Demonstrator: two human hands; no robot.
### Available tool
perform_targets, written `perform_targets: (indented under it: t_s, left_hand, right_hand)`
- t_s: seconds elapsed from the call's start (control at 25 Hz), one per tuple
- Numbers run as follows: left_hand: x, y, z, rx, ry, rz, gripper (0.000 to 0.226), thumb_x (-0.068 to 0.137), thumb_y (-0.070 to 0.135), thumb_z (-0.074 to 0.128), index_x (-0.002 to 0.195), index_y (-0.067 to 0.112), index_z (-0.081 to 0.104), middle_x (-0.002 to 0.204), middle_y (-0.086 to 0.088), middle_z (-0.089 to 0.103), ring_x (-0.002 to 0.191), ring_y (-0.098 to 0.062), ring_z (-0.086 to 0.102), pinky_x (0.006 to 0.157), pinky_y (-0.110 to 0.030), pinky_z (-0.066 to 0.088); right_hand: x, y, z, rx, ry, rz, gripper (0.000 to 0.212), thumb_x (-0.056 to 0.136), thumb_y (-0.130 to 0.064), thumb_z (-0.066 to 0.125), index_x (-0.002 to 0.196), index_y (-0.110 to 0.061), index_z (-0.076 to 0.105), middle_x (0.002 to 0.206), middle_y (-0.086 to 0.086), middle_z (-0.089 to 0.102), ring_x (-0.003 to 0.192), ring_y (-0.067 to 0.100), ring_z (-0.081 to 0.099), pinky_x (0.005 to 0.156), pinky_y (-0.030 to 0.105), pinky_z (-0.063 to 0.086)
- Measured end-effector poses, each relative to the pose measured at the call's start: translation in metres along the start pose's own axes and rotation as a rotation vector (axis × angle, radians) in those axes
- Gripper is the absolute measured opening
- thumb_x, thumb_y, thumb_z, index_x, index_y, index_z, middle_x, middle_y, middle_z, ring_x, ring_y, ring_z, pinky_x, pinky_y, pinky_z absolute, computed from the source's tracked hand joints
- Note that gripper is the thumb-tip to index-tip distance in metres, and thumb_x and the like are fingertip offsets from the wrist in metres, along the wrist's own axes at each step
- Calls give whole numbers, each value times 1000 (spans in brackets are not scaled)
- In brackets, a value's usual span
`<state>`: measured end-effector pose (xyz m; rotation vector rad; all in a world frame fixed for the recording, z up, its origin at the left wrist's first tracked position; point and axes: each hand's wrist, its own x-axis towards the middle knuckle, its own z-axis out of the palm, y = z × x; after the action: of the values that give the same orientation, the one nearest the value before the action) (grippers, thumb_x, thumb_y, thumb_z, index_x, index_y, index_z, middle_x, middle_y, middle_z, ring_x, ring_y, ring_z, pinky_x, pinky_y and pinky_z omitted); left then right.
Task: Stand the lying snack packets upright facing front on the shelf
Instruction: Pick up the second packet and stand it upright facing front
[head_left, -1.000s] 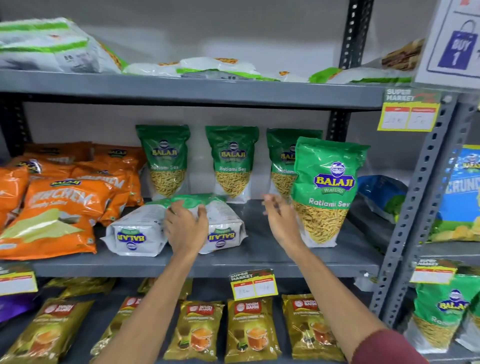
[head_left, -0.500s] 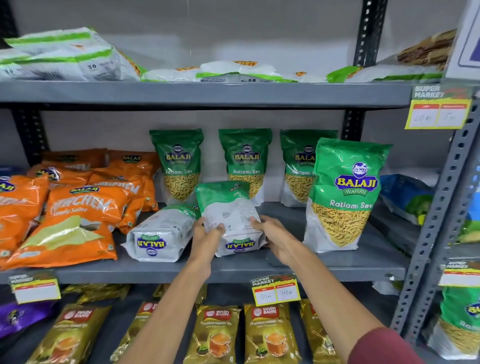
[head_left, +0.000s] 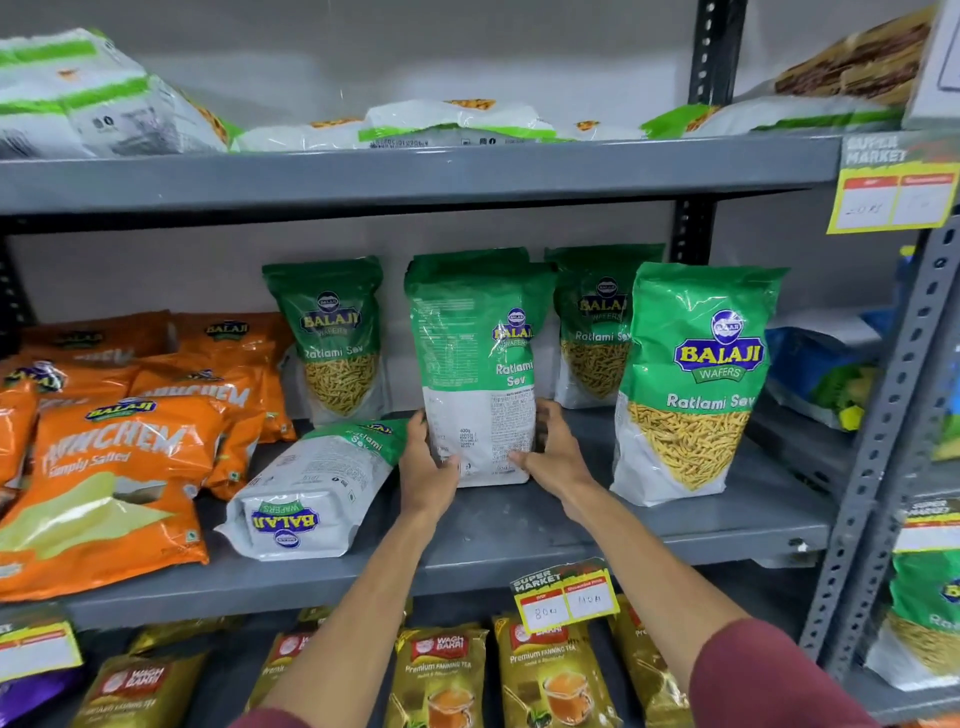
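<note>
I hold a green and white Ratlami Sev packet (head_left: 478, 364) upright on the grey middle shelf (head_left: 519, 535). Its printed back and one side face me. My left hand (head_left: 427, 462) grips its lower left edge and my right hand (head_left: 550, 452) grips its lower right edge. A second Ratlami Sev packet (head_left: 311, 488) lies flat to the left, its bottom end toward me. Front-facing packets stand at the back left (head_left: 335, 338), back right (head_left: 597, 327) and front right (head_left: 693, 384).
Orange Balaji packets (head_left: 114, 467) are piled on the shelf's left. White and green bags (head_left: 457, 124) lie on the shelf above. Gold tea packets (head_left: 550, 675) fill the shelf below. A grey upright post (head_left: 883, 441) borders the right side, with a yellow price tag (head_left: 566, 597) on the shelf edge.
The packet in my hands has risen from a tilted, half-lifted pose to standing upright on the shelf. Both hands stayed on its lower edges.
</note>
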<state>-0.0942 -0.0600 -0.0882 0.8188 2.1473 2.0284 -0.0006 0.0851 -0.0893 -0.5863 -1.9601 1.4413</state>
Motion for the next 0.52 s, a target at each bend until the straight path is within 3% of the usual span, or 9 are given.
perform_targets:
  t_s: [0.08, 0.16, 0.24, 0.36, 0.44, 0.52]
  left_hand:
    - [5, -10, 1, 12, 4, 13, 75, 76, -15, 58, 142, 18, 44, 133, -3, 63, 122, -19, 61, 110, -45, 46]
    - [7, -12, 0, 20, -4, 23, 72, 76, -13, 61, 140, 18, 45, 131, -3, 62, 121, -18, 60, 109, -43, 47]
    - [7, -11, -1, 62, 62, 69, 68, 75, -10, 66, 135, 14, 45, 131, -7, 55, 118, -18, 56, 106, -35, 46]
    - [5, -11, -3, 338, 262, 263, 57, 68, 0, 77, 118, 11, 50, 120, -10, 48, 108, -24, 48, 90, -23, 35]
    - [2, -9, 0, 382, 229, 424, 36, 76, 9, 74, 106, 14, 54, 108, -2, 49, 99, -22, 50, 84, -26, 39]
    - [-2, -8, 5, 331, 84, 526, 17, 89, 22, 64, 103, 18, 55, 104, 5, 48, 95, -14, 52, 84, -21, 42]
  right_hand:
    - [2, 5, 2, -45, 15, -20, 67, 80, 10, 73, 134, -18, 44, 111, -12, 63, 104, 9, 63, 79, 8, 48]
    - [3, 6, 3, -74, 23, -26, 67, 81, 9, 74, 135, -17, 44, 111, -10, 64, 112, 15, 62, 89, 18, 49]
    - [4, 5, 4, -84, 31, -24, 67, 79, 5, 77, 133, -17, 44, 124, 3, 63, 120, 22, 61, 103, 34, 49]
    - [-2, 3, 5, -110, 109, -19, 66, 73, -5, 86, 124, -20, 48, 129, 12, 59, 116, 22, 61, 104, 38, 49]
    - [-9, 0, 9, -144, 148, -55, 67, 68, -10, 90, 119, -18, 47, 125, 10, 59, 114, 22, 62, 101, 41, 51]
    - [-19, -6, 17, -181, 170, -89, 67, 64, -21, 90, 113, -18, 45, 118, 6, 56, 109, 23, 62, 92, 46, 53]
